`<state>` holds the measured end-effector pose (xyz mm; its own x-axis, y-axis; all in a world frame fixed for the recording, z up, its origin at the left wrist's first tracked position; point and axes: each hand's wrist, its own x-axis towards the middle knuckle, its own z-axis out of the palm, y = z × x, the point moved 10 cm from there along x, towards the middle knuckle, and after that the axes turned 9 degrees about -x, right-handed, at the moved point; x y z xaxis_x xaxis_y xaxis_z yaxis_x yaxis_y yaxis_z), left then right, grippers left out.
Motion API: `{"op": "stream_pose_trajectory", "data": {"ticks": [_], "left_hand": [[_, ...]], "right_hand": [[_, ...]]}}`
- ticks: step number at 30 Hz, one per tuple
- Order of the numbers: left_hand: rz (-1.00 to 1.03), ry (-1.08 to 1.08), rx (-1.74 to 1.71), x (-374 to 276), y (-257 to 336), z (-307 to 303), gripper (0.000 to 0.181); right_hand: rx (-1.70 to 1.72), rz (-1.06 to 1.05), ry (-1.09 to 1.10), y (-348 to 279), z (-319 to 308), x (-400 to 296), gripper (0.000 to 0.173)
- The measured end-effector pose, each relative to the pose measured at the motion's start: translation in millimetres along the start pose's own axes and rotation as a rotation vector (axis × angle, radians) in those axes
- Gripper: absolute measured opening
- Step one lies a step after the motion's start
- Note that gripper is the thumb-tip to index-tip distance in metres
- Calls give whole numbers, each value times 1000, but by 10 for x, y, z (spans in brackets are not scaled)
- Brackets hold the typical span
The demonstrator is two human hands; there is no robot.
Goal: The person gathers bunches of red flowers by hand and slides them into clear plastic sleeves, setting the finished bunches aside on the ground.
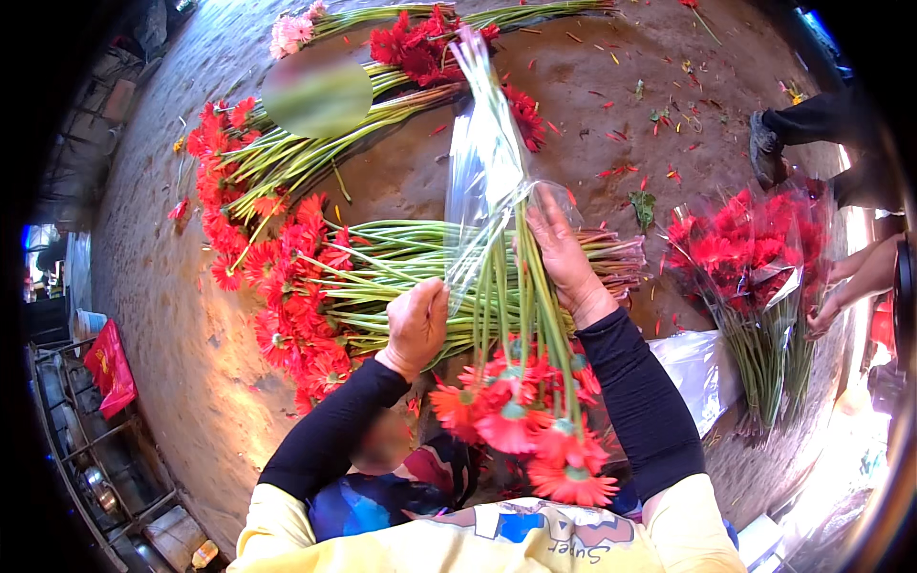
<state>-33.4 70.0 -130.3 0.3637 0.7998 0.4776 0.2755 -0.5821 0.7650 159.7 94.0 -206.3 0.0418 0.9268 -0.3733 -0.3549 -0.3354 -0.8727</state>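
My right hand [561,252] presses around the green stems of a bunch of red gerbera daisies [526,408], whose heads hang down toward my lap. A clear plastic sleeve [466,179] lies along the stems, and the pale stem ends stick out past it at the far end. On the left, my left hand [417,326] is closed at the sleeve's near edge and seems to pinch the film. Beneath both hands, a large pile of gerbera stems [401,243] lies across the floor with its red heads [286,279] to the left.
More red gerberas [419,46] and pink ones [292,32] lie farther off. At right, another person's hand [824,315] is beside wrapped red gerberas [745,243]. Plastic film [691,362] lies near my right arm. A metal rack [93,458] stands left. Petals dot the earthen floor [594,79].
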Motion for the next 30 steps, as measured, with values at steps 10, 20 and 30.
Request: {"op": "stream_pose_trajectory", "data": {"ticks": [10,20,30], "left_hand": [[314,-100,736,640,196,172,44],[391,-151,158,292,568,129,20],[-1049,-192,-1130,-92,-439,864,29]], "right_hand": [[-221,-150,0,-4,200,21,74],[-518,-246,157,57,-112,142,74],[88,-135,-59,-163,261,250,49]]}}
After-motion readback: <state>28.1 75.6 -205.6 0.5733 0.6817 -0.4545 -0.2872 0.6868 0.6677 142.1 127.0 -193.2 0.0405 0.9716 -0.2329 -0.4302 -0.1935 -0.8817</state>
